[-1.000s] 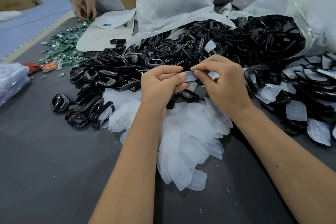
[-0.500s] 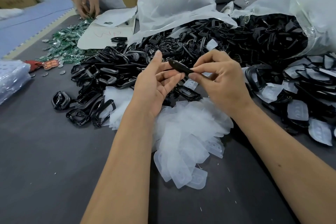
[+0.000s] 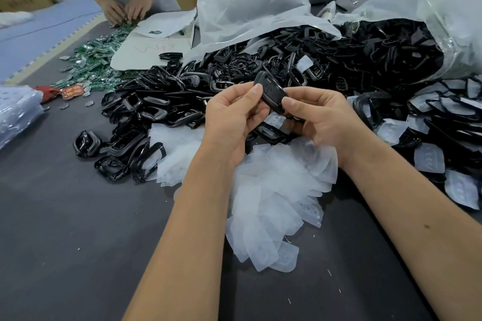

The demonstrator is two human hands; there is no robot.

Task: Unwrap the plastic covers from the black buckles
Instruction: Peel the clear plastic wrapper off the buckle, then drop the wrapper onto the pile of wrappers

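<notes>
i see both my left hand (image 3: 234, 114) and right hand (image 3: 320, 114) pinching one black buckle (image 3: 271, 94), its long axis tilting up-left between them, equally near.

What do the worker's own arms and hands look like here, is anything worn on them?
Nothing is worn. The left hand and right hand are bare, without gloves, rings or a watch in view. Both forearms are uncovered up to the picture's edge, so no sleeves show. Fingernails are short and unpainted.
</notes>
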